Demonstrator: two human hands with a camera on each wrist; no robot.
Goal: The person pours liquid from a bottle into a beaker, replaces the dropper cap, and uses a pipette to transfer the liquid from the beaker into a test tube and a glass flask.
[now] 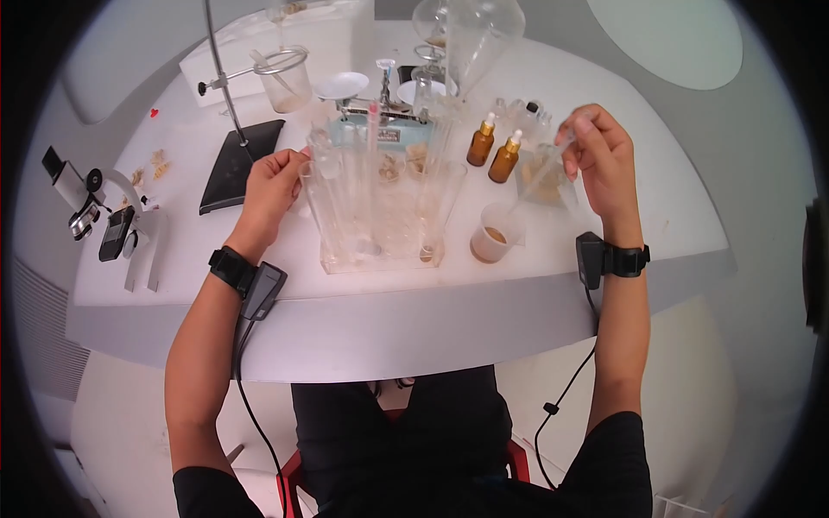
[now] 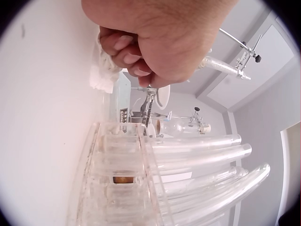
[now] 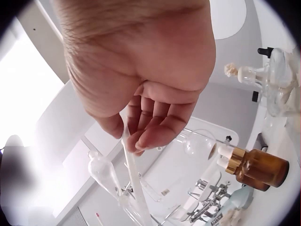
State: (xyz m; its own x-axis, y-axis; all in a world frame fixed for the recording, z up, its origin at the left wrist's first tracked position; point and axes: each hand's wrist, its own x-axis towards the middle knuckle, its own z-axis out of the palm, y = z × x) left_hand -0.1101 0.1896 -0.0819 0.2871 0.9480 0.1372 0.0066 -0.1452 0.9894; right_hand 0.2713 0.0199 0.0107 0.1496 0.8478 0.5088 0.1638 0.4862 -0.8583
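My right hand (image 1: 600,155) pinches a translucent plastic dropper (image 1: 546,177) between thumb and fingers, its shaft slanting down toward a small plastic beaker (image 1: 488,249) with brown liquid. In the right wrist view the dropper (image 3: 135,181) hangs below the fingertips. The left hand (image 1: 275,186) is beside the clear test tube rack (image 1: 380,263), fingers curled toward the palm, and nothing shows in its grasp. In the left wrist view, white crumpled material (image 2: 104,73) lies close behind these fingers. Upright test tubes (image 1: 319,211) stand in the rack; one (image 1: 427,253) has brown contents at its bottom.
Two amber dropper bottles (image 1: 503,162) stand left of the right hand. Behind the rack is a pale green balance scale (image 1: 384,134). A ring stand with black base (image 1: 242,168) holds another beaker (image 1: 287,91). A microscope (image 1: 104,203) stands at far left; glassware (image 1: 484,43) rises at the back.
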